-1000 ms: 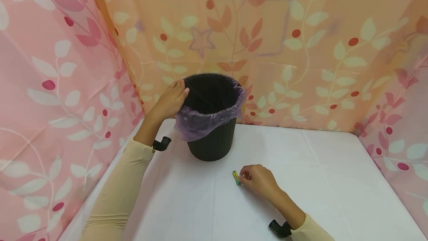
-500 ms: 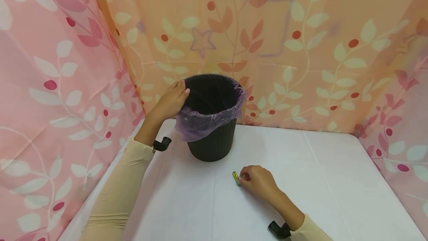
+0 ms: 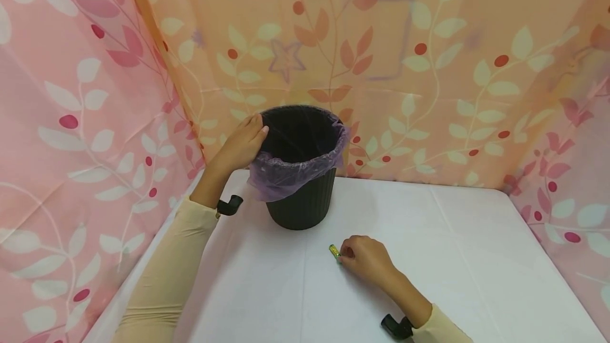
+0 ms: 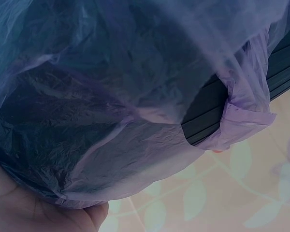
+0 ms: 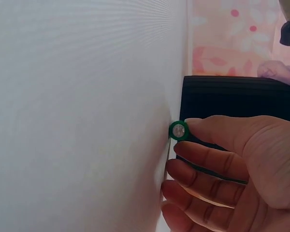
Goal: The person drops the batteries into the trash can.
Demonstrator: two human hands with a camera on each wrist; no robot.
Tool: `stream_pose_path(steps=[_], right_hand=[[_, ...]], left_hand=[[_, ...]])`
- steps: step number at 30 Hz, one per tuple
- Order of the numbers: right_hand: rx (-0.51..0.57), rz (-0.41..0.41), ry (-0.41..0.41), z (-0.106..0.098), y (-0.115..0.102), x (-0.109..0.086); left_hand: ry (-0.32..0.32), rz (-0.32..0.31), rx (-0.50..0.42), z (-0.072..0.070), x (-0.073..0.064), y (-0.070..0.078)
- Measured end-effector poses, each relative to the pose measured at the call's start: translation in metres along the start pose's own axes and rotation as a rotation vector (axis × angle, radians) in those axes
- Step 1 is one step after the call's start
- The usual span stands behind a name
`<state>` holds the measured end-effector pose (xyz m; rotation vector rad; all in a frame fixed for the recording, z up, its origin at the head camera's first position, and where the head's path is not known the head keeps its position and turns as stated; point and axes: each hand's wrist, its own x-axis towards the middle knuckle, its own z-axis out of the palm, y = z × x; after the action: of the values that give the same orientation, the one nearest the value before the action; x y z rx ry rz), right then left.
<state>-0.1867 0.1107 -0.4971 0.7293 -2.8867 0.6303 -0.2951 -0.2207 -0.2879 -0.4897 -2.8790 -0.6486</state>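
A black trash bin (image 3: 302,202) stands on the white table, lined with a thin purple plastic bag (image 3: 286,176) folded over its rim. My left hand (image 3: 243,142) grips the bin's left rim over the bag; in the left wrist view, part of that hand (image 4: 43,212) lies against the lined side. On the tabletop in front of the bin is a small green and yellow battery (image 3: 334,251). My right hand (image 3: 367,258) pinches its near end between thumb and index finger. Seen end-on in the right wrist view, the battery (image 5: 179,130) has a silvery end, right at the cloth.
A white cloth covers the table (image 3: 429,226). Patterned curtains (image 3: 381,68) enclose the back and both sides, the back one close behind the bin. Each wrist carries a black camera mount (image 3: 230,205).
The battery has turned slightly, its far end swinging a little to the left with my right hand at it. My left hand and the bin hold still.
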Motion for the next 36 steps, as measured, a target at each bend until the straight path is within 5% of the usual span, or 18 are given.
stream_pose_path(steps=[16, 36], right_hand=[[0.034, 0.049, -0.135, -0.017, -0.002, -0.004], [0.015, 0.02, -0.145, -0.017, 0.003, -0.005]], left_hand=[[-0.011, -0.005, 0.01, 0.0, 0.001, -0.001], [-0.009, -0.004, 0.011, 0.001, 0.001, -0.003]])
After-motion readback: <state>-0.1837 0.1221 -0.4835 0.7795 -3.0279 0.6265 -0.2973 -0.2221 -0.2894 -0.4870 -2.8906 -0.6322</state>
